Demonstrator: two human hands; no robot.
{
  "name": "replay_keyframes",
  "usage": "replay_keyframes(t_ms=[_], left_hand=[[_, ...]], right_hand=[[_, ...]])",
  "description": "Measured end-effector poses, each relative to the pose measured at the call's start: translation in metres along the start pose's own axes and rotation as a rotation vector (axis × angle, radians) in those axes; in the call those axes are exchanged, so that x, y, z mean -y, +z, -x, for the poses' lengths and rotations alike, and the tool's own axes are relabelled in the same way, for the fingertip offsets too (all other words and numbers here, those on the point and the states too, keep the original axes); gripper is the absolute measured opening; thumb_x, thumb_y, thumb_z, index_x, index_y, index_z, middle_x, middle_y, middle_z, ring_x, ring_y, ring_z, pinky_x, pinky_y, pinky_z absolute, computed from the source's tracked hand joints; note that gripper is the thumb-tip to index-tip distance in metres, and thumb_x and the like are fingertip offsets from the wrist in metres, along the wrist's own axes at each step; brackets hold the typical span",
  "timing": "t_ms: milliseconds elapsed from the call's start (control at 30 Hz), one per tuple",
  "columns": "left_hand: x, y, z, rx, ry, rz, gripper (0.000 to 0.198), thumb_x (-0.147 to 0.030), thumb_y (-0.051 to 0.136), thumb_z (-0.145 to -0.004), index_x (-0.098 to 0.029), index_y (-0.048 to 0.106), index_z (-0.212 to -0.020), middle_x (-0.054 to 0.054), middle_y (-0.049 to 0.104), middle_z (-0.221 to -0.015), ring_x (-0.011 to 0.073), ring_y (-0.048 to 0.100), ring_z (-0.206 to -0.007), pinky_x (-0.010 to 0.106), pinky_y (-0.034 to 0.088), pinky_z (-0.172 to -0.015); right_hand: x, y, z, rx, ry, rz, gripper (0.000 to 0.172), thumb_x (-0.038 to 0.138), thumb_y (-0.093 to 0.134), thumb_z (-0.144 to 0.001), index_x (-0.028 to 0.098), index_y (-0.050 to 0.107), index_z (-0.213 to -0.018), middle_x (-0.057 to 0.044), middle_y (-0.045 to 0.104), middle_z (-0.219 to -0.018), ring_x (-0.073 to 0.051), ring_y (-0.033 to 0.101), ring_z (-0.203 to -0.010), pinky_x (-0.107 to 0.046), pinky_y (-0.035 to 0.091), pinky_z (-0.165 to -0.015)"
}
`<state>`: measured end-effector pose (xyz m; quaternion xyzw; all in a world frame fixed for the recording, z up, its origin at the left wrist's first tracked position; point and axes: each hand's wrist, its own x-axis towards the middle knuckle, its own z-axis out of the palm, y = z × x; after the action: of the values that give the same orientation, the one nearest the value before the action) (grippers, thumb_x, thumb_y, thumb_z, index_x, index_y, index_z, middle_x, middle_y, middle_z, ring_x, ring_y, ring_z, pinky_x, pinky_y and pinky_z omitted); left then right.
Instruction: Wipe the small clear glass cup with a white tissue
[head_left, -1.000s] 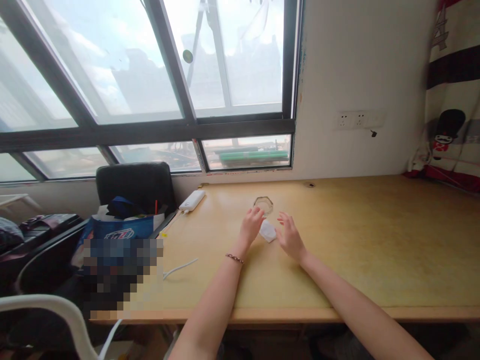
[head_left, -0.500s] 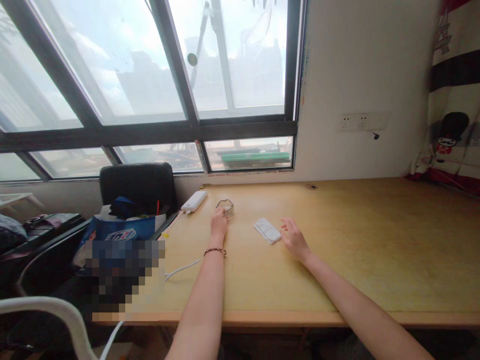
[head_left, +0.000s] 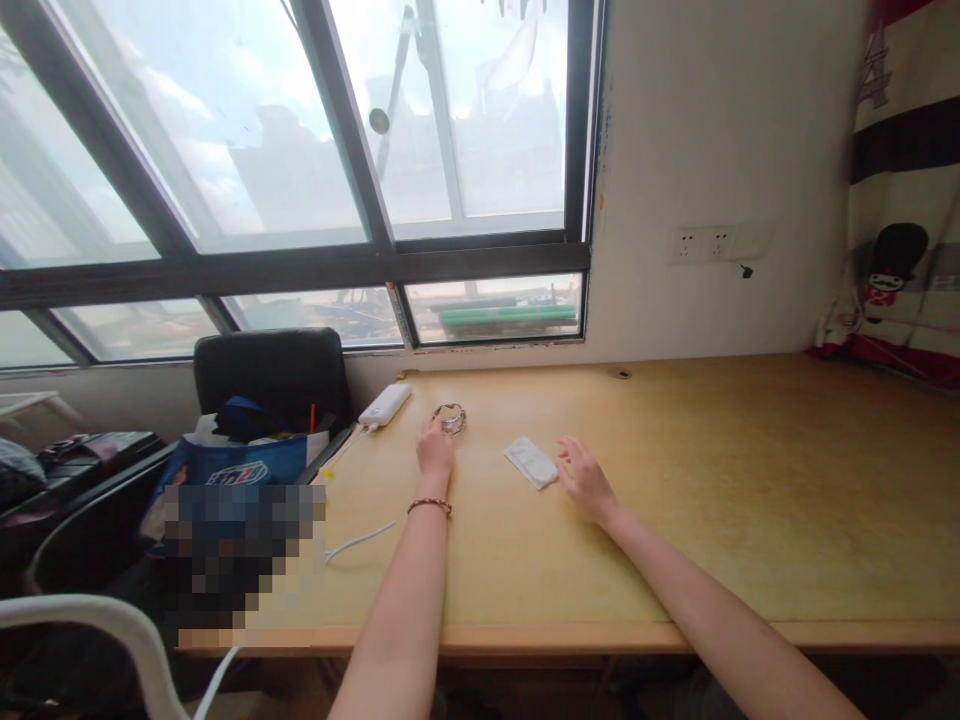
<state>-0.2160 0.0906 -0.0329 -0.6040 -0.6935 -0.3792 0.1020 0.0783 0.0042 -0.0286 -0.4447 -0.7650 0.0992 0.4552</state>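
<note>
My left hand (head_left: 435, 447) reaches across the wooden desk (head_left: 675, 480) and its fingertips touch a small clear glass dish (head_left: 453, 417) near the back left. The fingers look bent against the dish's near edge. My right hand (head_left: 583, 476) rests on the desk with fingers spread, its tips just right of a folded white cloth (head_left: 531, 461) lying flat. A beaded bracelet (head_left: 430, 506) circles my left wrist.
A white power bank (head_left: 385, 403) with a white cable (head_left: 360, 539) lies at the desk's left end. A black chair (head_left: 274, 375) holding a blue bag (head_left: 240, 465) stands left of the desk. Wall sockets (head_left: 709, 242) and a window sit behind; a striped fabric (head_left: 904, 190) hangs right.
The glass dish went from beside the cloth to the left, near the power bank, with my left hand on it. My right hand stayed by the cloth.
</note>
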Motion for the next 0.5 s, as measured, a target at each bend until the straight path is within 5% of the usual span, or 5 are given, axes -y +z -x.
replay_keyframes(t_ms=[200,500], left_hand=[[-0.008,0.003,0.004,0.035,-0.063,-0.041,0.03,-0.016,0.045,-0.076,-0.013,0.053,-0.105,0.012,0.048,-0.096,0.0192,0.054,-0.08,0.03,0.044,-0.074],[-0.001,0.014,0.002,0.116,0.019,0.063,0.042,-0.016,0.047,-0.075,-0.012,0.045,-0.116,0.012,0.05,-0.097,0.0213,0.052,-0.086,0.031,0.043,-0.08]], right_hand=[[0.002,0.0,0.0,0.01,-0.005,0.005,0.034,0.011,0.041,-0.076,0.017,0.043,-0.109,-0.009,0.049,-0.101,-0.018,0.054,-0.082,-0.035,0.046,-0.077],[0.001,0.0,0.0,0.037,0.019,0.005,0.034,0.012,0.042,-0.076,0.018,0.043,-0.11,-0.009,0.05,-0.098,-0.018,0.053,-0.083,-0.034,0.045,-0.077]])
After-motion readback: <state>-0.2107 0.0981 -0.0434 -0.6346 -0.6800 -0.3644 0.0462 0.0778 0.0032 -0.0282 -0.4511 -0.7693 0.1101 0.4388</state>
